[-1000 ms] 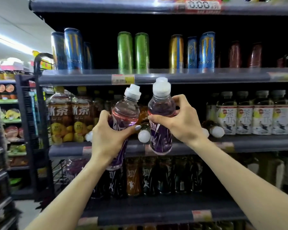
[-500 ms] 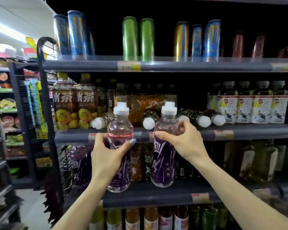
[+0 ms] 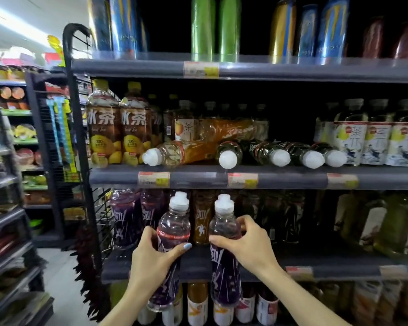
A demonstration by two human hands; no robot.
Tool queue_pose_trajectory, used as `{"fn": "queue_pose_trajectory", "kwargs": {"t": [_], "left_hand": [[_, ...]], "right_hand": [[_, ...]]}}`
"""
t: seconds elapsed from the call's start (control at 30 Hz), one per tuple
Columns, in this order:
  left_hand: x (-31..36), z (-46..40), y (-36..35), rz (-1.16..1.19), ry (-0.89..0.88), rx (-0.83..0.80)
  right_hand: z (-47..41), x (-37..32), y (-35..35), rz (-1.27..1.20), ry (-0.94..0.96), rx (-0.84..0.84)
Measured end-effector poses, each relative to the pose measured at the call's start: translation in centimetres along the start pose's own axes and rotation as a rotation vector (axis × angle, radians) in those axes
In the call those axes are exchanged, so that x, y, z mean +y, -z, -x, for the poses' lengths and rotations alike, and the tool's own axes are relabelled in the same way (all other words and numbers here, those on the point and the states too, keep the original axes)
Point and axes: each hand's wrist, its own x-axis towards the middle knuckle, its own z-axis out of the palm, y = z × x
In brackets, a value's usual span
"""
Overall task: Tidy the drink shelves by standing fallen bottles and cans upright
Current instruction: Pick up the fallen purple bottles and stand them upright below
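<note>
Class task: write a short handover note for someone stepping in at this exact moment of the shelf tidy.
Left hand: grip round an upright purple plastic bottle with white cap.
Right hand: grip round a second purple white-capped bottle.
Both are in front of the grey lower shelf, bases below its edge, not yet placed.
Left: seat both; stand up the fallen white-capped bottles on the middle shelf.

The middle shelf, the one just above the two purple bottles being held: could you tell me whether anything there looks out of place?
Yes. On the middle shelf, several white-capped bottles lie on their sides, caps facing out: an orange bottle at left and dark bottles to its right. Another orange bottle lies across on top.
</note>
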Motion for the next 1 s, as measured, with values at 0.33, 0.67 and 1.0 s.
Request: {"fn": "queue_pose_trajectory", "kwargs": {"t": [0.33, 0.67, 1.0], "left_hand": [[-3.3, -3.7, 2.1, -0.048, 0.09, 0.138], [-4.3, -8.4, 3.8, -0.052, 0.117, 0.231], [-5.9, -10.7, 3.9, -0.023, 0.11, 0.35]], "right_hand": [[-2.8, -0.7, -4.5, -0.02, -0.021, -0.057], [-6.0, -3.7, -9.2, -0.114, -0.042, -0.105], [-8.8, -6.8, -14.2, -0.172, -0.028, -0.085]]}}
